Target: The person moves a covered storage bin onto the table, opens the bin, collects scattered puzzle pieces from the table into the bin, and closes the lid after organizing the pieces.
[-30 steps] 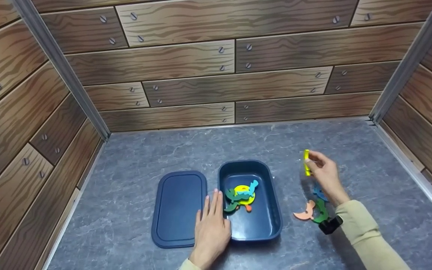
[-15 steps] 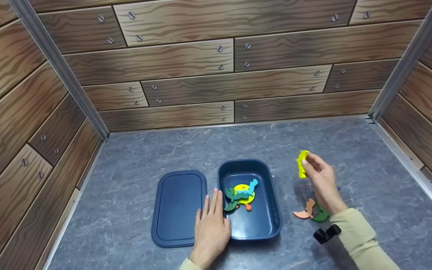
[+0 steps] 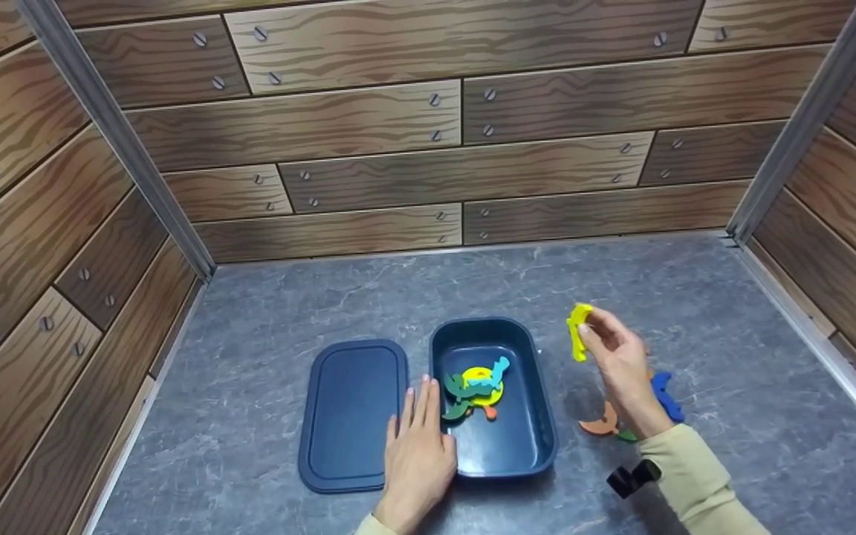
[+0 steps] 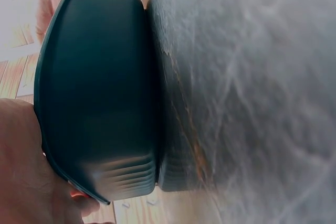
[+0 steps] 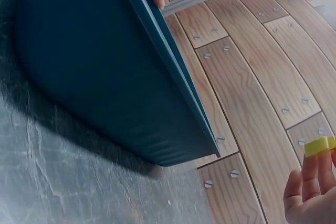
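Right hand [image 3: 623, 365] pinched the yellow piece [image 3: 578, 332], now further left, in midair right of the box [image 3: 521, 435]. Left hand [image 3: 420, 457] stayed straight-fingered on the left rim [image 3: 433, 351]. Table [image 3: 368, 297] stretched from far rim [image 3: 481, 320] to wall [image 3: 368, 130].

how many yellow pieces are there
2: one yellow piece held in the right hand, the other, a rounded one, in the box, partly covered by a light blue piece. More may be hidden there or behind the hand.
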`<state>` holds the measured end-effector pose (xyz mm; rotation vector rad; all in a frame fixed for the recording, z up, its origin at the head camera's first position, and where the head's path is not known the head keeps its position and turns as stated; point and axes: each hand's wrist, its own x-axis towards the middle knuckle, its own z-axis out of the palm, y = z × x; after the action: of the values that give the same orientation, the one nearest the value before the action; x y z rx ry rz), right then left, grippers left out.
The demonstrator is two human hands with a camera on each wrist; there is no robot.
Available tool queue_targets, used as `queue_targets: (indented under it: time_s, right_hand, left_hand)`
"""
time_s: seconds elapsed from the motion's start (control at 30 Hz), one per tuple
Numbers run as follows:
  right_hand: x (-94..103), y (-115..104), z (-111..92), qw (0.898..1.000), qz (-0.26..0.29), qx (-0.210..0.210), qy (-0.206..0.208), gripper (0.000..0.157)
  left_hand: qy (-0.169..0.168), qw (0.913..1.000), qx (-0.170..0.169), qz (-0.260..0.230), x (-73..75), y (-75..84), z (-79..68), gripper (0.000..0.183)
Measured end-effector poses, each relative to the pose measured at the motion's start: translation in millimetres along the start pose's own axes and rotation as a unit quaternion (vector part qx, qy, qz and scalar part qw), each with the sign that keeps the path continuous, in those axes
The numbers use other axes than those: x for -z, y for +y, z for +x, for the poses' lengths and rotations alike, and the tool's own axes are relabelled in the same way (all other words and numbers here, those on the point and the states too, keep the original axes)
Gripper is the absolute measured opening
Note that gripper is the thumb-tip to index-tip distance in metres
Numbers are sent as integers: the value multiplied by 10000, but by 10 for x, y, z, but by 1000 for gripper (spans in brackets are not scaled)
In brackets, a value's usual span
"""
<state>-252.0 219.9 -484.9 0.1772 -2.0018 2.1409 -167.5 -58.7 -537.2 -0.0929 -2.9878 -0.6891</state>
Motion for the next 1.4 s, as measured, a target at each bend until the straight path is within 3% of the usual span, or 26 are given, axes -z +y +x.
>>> queue_targets:
  time_s: [0.6,1.03,1.3,1.4]
  right_hand:
    - [-248,-21,-30,9967,-429,519,-465,36]
    - [-478,-365,-153,9835,-1302,829,-941,31]
    - [-470,-21,-54,9697,-1947,1017,-1067,24]
    - [-503,1,-63,9608,-2171,1201,-1234,22]
  left_hand:
    - [110,9999,-10,-75,-12,-4,-11,67]
    - [79,10000,-6,-45,-3,2,-10,67]
    - [118,9999,-20,18,-6,6,-10,68]
    - [116,9999,-12,23,-10,2,-6,67]
